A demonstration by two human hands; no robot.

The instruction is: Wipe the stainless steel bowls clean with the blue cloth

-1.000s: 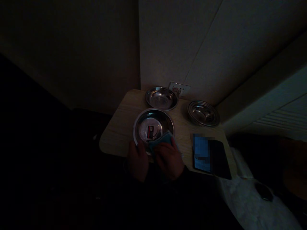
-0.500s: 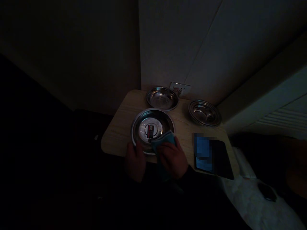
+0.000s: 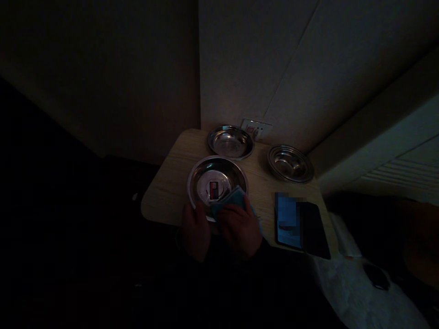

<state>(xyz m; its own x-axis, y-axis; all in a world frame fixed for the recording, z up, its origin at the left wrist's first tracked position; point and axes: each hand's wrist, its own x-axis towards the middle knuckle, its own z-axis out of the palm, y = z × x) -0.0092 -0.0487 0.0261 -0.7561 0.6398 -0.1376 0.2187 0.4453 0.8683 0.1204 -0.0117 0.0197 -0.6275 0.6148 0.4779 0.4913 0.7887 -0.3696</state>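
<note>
A round stainless steel bowl (image 3: 219,165) with a dark label on its inner bottom rests on the small wooden table (image 3: 164,192). At the bowl's near left rim, my left hand (image 3: 196,233) is closed with the thumb over the edge. My right hand (image 3: 240,228) is closed on a teal cloth (image 3: 235,197) and presses it against the near right side of the bowl. Part of the cloth hangs beside the hand. Dim light hides most of the finger detail.
Behind stands another steel bowl (image 3: 230,142), near a wall socket (image 3: 256,130). Stacked steel bowls (image 3: 290,164) sit at the table's back right. A phone with a lit screen (image 3: 288,221) lies at the right in a dark folding case. A dark object (image 3: 376,276) lies on pale bedding (image 3: 356,292).
My right hand and the cloth have slid a little left and down along the bowl's near rim. My left hand keeps its hold. The view has shifted slightly.
</note>
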